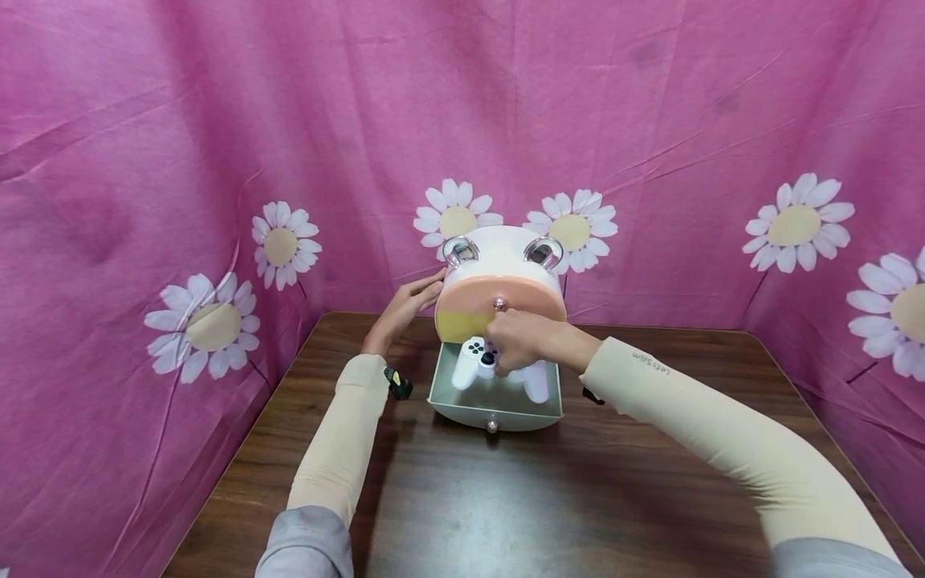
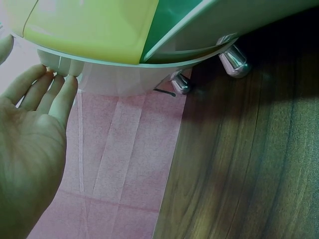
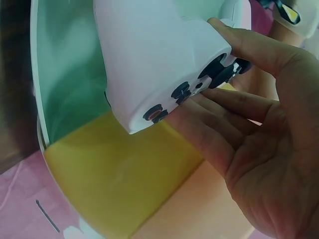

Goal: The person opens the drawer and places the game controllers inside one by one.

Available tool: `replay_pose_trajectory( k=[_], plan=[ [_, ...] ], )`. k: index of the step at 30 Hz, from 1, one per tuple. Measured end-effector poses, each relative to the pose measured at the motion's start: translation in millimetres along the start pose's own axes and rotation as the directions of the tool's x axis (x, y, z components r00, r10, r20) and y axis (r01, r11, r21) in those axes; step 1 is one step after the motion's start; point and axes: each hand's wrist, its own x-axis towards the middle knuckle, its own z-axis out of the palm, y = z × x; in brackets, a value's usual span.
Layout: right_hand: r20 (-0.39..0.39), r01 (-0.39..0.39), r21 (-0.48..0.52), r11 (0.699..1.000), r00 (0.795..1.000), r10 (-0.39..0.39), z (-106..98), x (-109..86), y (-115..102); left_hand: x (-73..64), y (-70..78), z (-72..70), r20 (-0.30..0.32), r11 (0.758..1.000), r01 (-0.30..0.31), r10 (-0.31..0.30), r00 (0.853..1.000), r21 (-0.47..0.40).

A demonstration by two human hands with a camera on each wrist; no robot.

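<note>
A white game controller (image 1: 535, 382) sits at the pulled-out green drawer (image 1: 462, 413) of a small rounded storage box (image 1: 497, 250). My right hand (image 1: 526, 339) grips the controller's middle from above. In the right wrist view, its thumb lies on one side of the controller (image 3: 149, 55) and the fingers on the other. My left hand (image 1: 406, 311) is at the box's left side. Its fingers (image 2: 64, 102) extend nearly straight and touch the white side wall in the left wrist view. Part of the controller is hidden under my right hand in the head view.
Above the drawer is an orange and yellow front with a round knob (image 1: 499, 303). Two silver rings stand on top. Metal feet (image 2: 234, 62) lift the box off the wooden table (image 1: 491, 506). A pink flowered cloth (image 1: 361, 120) hangs behind and at both sides.
</note>
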Motion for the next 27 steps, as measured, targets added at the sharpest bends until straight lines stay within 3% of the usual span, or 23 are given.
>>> replay_pose_trajectory(
  k=[11, 18, 27],
  plan=[
    [0.060, -0.017, -0.003, 1.000, 0.998, 0.017, 21.1, 13.5, -5.0, 2.2, 0.2, 0.7, -0.016, 1.000, -0.006, 0.005, 1.000, -0.026],
    [0.120, -0.059, 0.017, 0.998, 0.991, 0.057, 37.3, 19.8, -6.0, -2.0, -3.2, 0.5, -0.014, 0.999, -0.033, 0.034, 0.999, 0.037],
    [0.130, -0.070, 0.007, 0.998, 0.989, 0.068, 47.8, 23.3, -1.9, -1.7, -2.5, -0.2, -0.011, 0.999, -0.023, 0.023, 1.000, 0.028]
  ],
)
